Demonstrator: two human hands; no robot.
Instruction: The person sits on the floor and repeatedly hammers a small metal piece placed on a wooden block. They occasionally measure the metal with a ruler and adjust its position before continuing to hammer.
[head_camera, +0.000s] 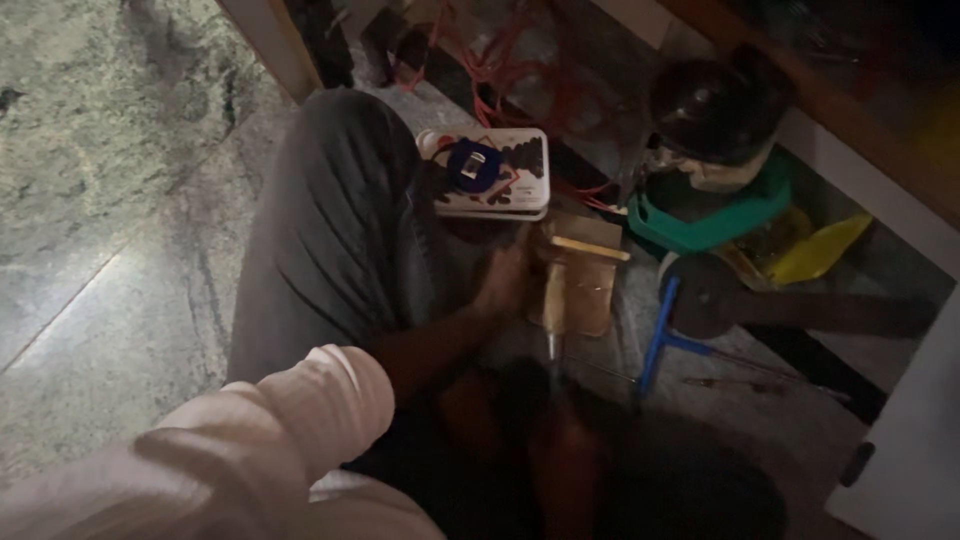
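My left hand (503, 285) reaches out from a rolled-up pale sleeve (300, 410), fingers curled against the left edge of a small wooden block (590, 285) on the floor. A pale-handled tool with a thin metal shaft (553, 315) stands upright just in front of the block, close to that hand. Below it is a dark, blurred reddish-brown shape (565, 460) that may be my right hand or forearm; its grip is not visible. My knee in grey trousers (335, 230) is raised to the left of the block.
A white power strip with a blue plug (485, 172) lies behind the block, with red wires (500, 70) beyond. To the right are a dark helmet (715, 105), a green ring-shaped container (710, 225), a yellow bag (815, 250) and a blue-handled tool (660, 335). Stone floor (100, 200) spreads left.
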